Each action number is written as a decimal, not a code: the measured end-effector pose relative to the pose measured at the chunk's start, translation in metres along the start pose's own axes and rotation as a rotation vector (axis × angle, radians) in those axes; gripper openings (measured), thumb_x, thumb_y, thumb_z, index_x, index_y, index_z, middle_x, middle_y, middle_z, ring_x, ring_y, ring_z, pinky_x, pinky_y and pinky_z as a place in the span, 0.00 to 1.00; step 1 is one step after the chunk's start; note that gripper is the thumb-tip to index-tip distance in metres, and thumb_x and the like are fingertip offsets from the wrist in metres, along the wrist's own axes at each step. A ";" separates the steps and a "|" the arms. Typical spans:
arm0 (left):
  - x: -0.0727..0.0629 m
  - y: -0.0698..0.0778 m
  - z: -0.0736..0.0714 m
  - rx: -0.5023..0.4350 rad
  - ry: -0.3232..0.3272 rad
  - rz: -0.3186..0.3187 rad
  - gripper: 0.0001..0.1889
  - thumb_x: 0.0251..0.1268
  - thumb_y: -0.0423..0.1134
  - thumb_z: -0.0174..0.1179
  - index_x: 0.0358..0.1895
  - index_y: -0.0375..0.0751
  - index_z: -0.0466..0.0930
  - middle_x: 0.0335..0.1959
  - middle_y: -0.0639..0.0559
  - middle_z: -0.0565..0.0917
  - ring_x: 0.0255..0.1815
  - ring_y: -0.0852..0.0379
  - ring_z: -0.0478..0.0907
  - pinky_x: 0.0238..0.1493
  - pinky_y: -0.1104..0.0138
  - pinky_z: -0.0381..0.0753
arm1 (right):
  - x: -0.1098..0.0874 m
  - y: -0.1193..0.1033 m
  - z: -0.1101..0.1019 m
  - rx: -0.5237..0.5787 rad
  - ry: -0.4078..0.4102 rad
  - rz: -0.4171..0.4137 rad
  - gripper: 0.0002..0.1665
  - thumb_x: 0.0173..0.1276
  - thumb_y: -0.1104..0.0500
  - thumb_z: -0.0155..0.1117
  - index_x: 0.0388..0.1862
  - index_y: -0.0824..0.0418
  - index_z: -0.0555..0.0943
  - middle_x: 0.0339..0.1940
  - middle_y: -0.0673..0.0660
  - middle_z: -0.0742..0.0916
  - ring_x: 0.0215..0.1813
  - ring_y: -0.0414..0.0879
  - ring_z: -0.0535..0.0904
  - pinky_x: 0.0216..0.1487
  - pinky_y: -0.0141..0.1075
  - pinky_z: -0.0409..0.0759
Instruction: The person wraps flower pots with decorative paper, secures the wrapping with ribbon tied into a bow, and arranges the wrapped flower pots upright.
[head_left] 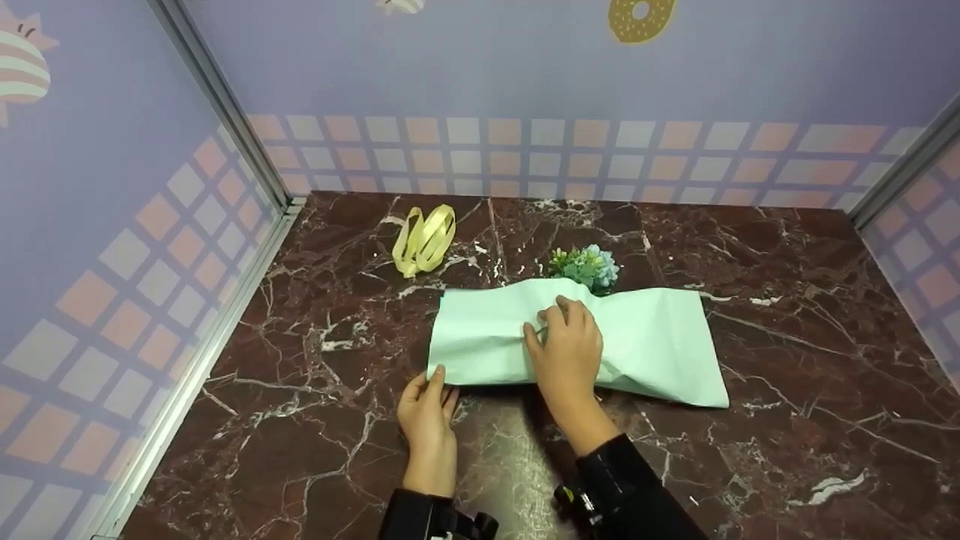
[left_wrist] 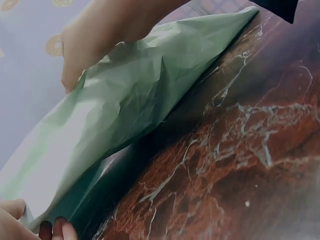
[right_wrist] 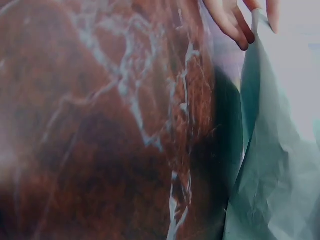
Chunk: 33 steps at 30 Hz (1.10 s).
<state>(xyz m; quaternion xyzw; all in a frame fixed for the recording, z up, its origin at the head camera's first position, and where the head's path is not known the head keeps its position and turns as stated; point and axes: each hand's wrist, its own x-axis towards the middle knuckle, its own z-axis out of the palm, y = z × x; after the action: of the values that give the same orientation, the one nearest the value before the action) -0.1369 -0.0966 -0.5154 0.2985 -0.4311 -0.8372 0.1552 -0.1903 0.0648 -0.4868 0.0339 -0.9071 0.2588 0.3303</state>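
Blk sleeve (head_left: 637, 491), paper (head_left: 660, 337), long axis L-R

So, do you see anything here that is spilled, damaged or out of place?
Nothing looks spilled or torn. Only the pale green paper looks a little untidy: it is creased near the right hand rather than flat, with flowers sticking out past its far edge.

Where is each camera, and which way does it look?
Head: on the head, facing forward and down at paper, ribbon and flowers; left hand, right hand and sleeves show.
Left wrist: on that wrist, facing along the paper; left hand shows at lower left, right hand at top.
Right wrist: on that wrist, facing table and paper's edge; left hand shows at top.
Both wrist views share the left hand and paper.
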 end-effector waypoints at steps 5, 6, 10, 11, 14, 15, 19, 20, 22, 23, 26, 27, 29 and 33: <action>-0.003 -0.003 0.001 -0.068 -0.044 -0.046 0.28 0.70 0.30 0.57 0.69 0.31 0.58 0.58 0.33 0.67 0.56 0.40 0.73 0.61 0.50 0.73 | -0.002 0.004 -0.001 -0.027 0.001 -0.064 0.16 0.55 0.57 0.77 0.35 0.61 0.79 0.52 0.63 0.81 0.54 0.62 0.77 0.56 0.54 0.75; -0.004 -0.004 0.002 -0.089 -0.058 -0.067 0.32 0.70 0.30 0.57 0.73 0.32 0.53 0.63 0.31 0.63 0.60 0.36 0.70 0.63 0.50 0.72 | -0.002 0.005 -0.001 -0.030 -0.003 -0.075 0.17 0.55 0.56 0.77 0.36 0.62 0.79 0.52 0.64 0.80 0.55 0.63 0.76 0.56 0.55 0.75; -0.004 -0.010 0.009 -0.166 -0.124 -0.160 0.40 0.71 0.32 0.57 0.76 0.31 0.41 0.73 0.27 0.49 0.69 0.27 0.56 0.67 0.48 0.64 | -0.003 0.006 -0.001 -0.025 -0.025 -0.113 0.15 0.59 0.54 0.71 0.37 0.62 0.79 0.54 0.66 0.79 0.57 0.66 0.75 0.59 0.57 0.73; -0.004 -0.012 0.012 -0.171 -0.140 -0.180 0.39 0.71 0.33 0.56 0.76 0.29 0.41 0.73 0.27 0.48 0.70 0.27 0.55 0.68 0.47 0.63 | -0.003 0.007 -0.001 -0.026 -0.030 -0.121 0.14 0.60 0.55 0.69 0.38 0.62 0.79 0.54 0.66 0.79 0.57 0.66 0.74 0.59 0.58 0.72; -0.004 -0.017 0.019 -0.158 -0.175 -0.226 0.35 0.73 0.34 0.55 0.73 0.25 0.46 0.72 0.28 0.53 0.71 0.27 0.54 0.68 0.47 0.62 | -0.004 0.007 -0.001 -0.054 -0.042 -0.143 0.16 0.59 0.53 0.69 0.41 0.62 0.79 0.55 0.66 0.79 0.58 0.67 0.73 0.59 0.57 0.72; -0.005 -0.018 0.021 -0.149 -0.181 -0.238 0.34 0.73 0.35 0.55 0.73 0.25 0.48 0.71 0.28 0.55 0.70 0.28 0.55 0.68 0.47 0.62 | -0.004 0.007 -0.001 -0.073 -0.046 -0.151 0.19 0.59 0.51 0.70 0.41 0.62 0.78 0.55 0.66 0.79 0.58 0.66 0.73 0.59 0.57 0.72; -0.006 -0.021 0.027 -0.136 -0.200 -0.270 0.31 0.75 0.37 0.52 0.72 0.25 0.51 0.70 0.29 0.59 0.70 0.31 0.58 0.68 0.47 0.64 | -0.003 0.006 0.000 -0.154 -0.054 -0.171 0.30 0.53 0.43 0.77 0.44 0.62 0.77 0.56 0.65 0.78 0.58 0.66 0.74 0.58 0.58 0.72; -0.006 -0.022 0.027 -0.137 -0.204 -0.274 0.31 0.75 0.37 0.51 0.72 0.25 0.51 0.71 0.28 0.58 0.71 0.32 0.58 0.68 0.47 0.64 | -0.003 0.006 0.000 -0.169 -0.056 -0.172 0.31 0.53 0.43 0.78 0.45 0.62 0.77 0.56 0.65 0.78 0.58 0.65 0.74 0.58 0.58 0.72; -0.006 -0.022 0.027 -0.146 -0.214 -0.281 0.32 0.76 0.36 0.49 0.73 0.24 0.47 0.72 0.27 0.55 0.71 0.32 0.56 0.68 0.47 0.63 | -0.003 0.006 0.002 -0.186 -0.056 -0.171 0.31 0.52 0.44 0.78 0.45 0.61 0.76 0.55 0.65 0.78 0.58 0.65 0.74 0.58 0.59 0.71; -0.007 -0.023 0.027 -0.151 -0.219 -0.282 0.32 0.77 0.36 0.49 0.74 0.24 0.45 0.72 0.26 0.53 0.72 0.31 0.55 0.68 0.47 0.63 | -0.003 0.007 0.003 -0.195 -0.056 -0.170 0.31 0.52 0.45 0.78 0.46 0.61 0.76 0.56 0.65 0.78 0.58 0.65 0.74 0.58 0.59 0.71; -0.007 -0.023 0.027 -0.157 -0.222 -0.286 0.35 0.77 0.35 0.47 0.75 0.24 0.37 0.74 0.25 0.47 0.73 0.31 0.51 0.69 0.47 0.61 | -0.004 0.007 0.005 -0.205 -0.057 -0.175 0.30 0.52 0.47 0.79 0.47 0.60 0.76 0.56 0.65 0.78 0.59 0.66 0.73 0.58 0.59 0.72; -0.007 -0.023 0.027 -0.159 -0.221 -0.287 0.36 0.77 0.34 0.47 0.75 0.25 0.35 0.74 0.25 0.46 0.73 0.31 0.50 0.69 0.47 0.61 | -0.005 0.008 0.006 -0.210 -0.058 -0.180 0.30 0.51 0.48 0.79 0.47 0.60 0.76 0.56 0.66 0.77 0.59 0.66 0.73 0.58 0.59 0.72; -0.007 -0.023 0.026 -0.159 -0.225 -0.287 0.36 0.77 0.34 0.47 0.75 0.25 0.35 0.74 0.25 0.45 0.73 0.31 0.50 0.70 0.47 0.60 | -0.005 0.008 0.006 -0.223 -0.057 -0.194 0.30 0.51 0.50 0.80 0.49 0.59 0.77 0.56 0.66 0.77 0.59 0.67 0.73 0.57 0.59 0.73; -0.007 -0.023 0.026 -0.148 -0.241 -0.279 0.35 0.77 0.35 0.48 0.75 0.25 0.39 0.74 0.25 0.47 0.73 0.31 0.51 0.70 0.48 0.60 | -0.006 0.008 0.006 -0.247 -0.047 -0.225 0.31 0.49 0.54 0.80 0.51 0.58 0.79 0.57 0.67 0.77 0.59 0.68 0.72 0.55 0.59 0.74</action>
<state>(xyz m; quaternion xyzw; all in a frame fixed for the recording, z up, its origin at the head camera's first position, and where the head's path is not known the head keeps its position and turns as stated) -0.1479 -0.0632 -0.5201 0.2406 -0.3382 -0.9098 0.0065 -0.1914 0.0683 -0.4983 0.1006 -0.9300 0.1060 0.3373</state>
